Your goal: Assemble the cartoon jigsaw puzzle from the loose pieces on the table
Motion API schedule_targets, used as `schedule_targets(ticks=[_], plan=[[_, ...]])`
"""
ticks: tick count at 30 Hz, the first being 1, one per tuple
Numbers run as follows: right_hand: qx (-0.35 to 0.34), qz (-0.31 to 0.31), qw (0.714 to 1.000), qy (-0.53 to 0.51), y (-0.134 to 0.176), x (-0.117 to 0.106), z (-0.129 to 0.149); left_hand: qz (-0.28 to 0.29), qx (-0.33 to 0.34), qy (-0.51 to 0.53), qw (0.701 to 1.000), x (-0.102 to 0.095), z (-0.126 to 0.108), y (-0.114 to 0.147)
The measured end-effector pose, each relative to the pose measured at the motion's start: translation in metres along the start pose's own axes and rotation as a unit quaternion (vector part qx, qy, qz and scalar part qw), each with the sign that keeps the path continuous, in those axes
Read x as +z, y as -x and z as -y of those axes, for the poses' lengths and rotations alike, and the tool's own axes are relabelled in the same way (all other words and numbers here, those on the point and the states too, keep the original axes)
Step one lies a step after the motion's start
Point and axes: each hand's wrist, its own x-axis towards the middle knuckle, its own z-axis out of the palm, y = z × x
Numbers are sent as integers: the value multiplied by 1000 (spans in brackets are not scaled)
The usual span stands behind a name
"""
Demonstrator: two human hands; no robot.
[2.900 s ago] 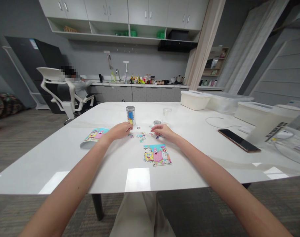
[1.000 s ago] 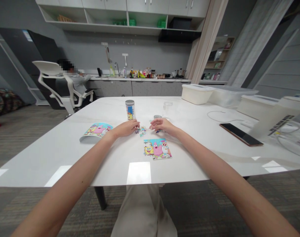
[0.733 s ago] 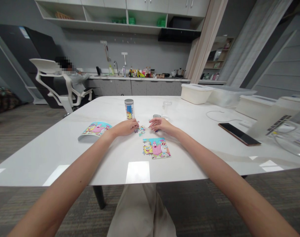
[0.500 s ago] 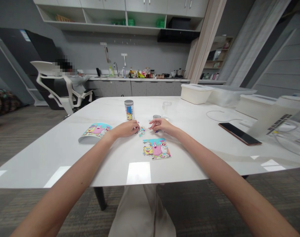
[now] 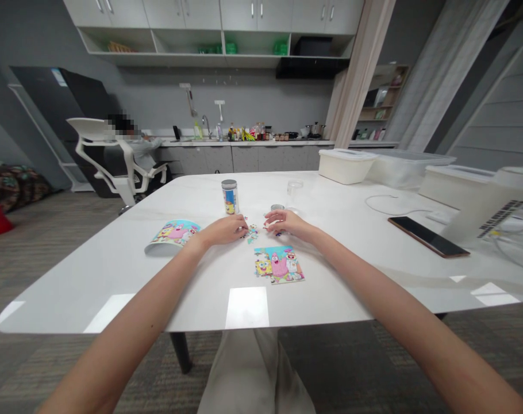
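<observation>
A partly assembled jigsaw puzzle [image 5: 281, 265] with cartoon figures lies on the white table in front of me, its left edge uneven. Beyond it is a small scatter of loose puzzle pieces [image 5: 253, 233]. At the left of this pile, my left hand [image 5: 227, 230] rests with curled fingers; what is under its fingertips is hidden. My right hand [image 5: 291, 224] is on the other side, thumb and fingers bent together around what looks like a small puzzle piece. A curled picture sheet [image 5: 175, 232] with the same cartoon lies left of my left hand.
Behind the hands stand a printed canister [image 5: 229, 198] with a metal lid, a round metal lid [image 5: 277, 207] and a clear jar [image 5: 294, 195]. To the right are a phone [image 5: 427, 236], a cable and storage boxes [image 5: 346, 167]. A person sits in a white chair [image 5: 126, 167] at back left.
The whole view has tipped upward a little and shifted left. Both hands stay beside the loose pieces, with only small finger movements; the right fingers are slightly more curled.
</observation>
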Motion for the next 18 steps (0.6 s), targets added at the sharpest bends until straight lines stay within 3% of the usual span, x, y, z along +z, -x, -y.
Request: schedule_targets(ticks=[18], plan=[[4,-3,1000,1,-4,-3,-3,-24,-30,-30,999,-1,-3,1]])
